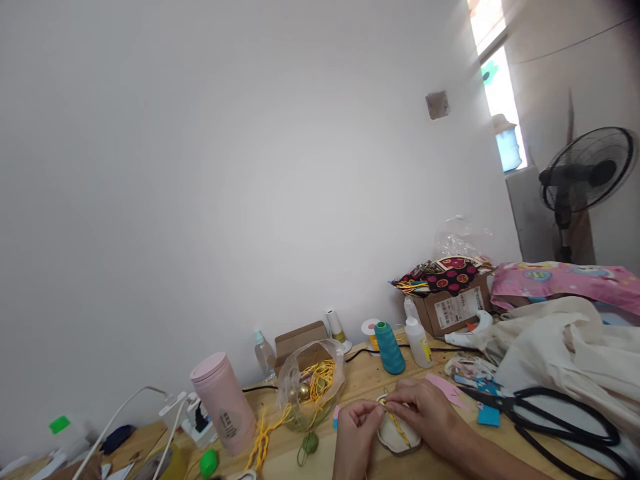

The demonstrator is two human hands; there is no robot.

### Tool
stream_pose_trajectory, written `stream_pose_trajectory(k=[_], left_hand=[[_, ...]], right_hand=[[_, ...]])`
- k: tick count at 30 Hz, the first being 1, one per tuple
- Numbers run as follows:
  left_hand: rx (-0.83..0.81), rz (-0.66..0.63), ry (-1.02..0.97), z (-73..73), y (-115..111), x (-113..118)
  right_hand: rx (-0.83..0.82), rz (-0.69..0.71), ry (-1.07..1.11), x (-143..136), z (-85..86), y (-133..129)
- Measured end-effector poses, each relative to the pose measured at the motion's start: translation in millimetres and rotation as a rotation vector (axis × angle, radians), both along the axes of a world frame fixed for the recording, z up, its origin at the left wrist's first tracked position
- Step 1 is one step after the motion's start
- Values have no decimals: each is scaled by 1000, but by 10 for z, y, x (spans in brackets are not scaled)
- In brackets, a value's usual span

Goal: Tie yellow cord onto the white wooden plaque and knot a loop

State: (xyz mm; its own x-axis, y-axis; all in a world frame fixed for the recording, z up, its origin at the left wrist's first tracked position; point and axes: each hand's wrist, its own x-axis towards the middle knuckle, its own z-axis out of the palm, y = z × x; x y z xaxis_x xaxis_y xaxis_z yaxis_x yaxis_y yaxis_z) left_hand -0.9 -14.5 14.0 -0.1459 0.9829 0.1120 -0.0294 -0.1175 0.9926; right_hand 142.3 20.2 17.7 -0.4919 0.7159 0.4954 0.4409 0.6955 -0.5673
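Yellow cord (399, 427) slanting over a white pad (389, 437)

We are working right of centre and low in the view, above a wooden table (363, 367). Our left hand (357, 424) is pinching the cord near its upper end, thumb and forefinger together; our right hand (424, 407) is pinching just beside it, fingertips likewise together on the cord. The cord's long axis is running from upper left, at our fingers, to lower right, its free end pointing toward our side of the table, near the pad's edge. Whether the pad is touching the table, we are not able to tell. Beyond, a teal thread cone (390, 348) is standing upright; at left, a green yarn ball (311, 443) is lying. Scissors (507, 404) are pointing their blades leftward, touching or nearly touching pink paper (447, 391).
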Motion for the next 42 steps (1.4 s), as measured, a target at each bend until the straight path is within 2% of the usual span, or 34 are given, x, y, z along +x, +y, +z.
stream_pose_trajectory(k=[7, 20, 25, 31, 38, 42], left_hand=[[-10, -27, -87, -101, 45, -63], [-37, -21, -179, -96, 34, -54], [-29, -28, -159, -82, 34, -64], [-9, -54, -134, -111, 41, -62], [-22, -62, -150, -103, 20, -45], [-15, -66, -169, -76, 13, -44]], right_hand=[[-18, -62, -19, 25, 0, 14], [-78, -141, 130, 33, 5, 20], [-112, -72, 117, 16, 10, 9], [-45, 13, 31, 21, 53, -33], [23, -104, 68, 40, 83, -28], [32, -120, 83, 32, 80, -26]])
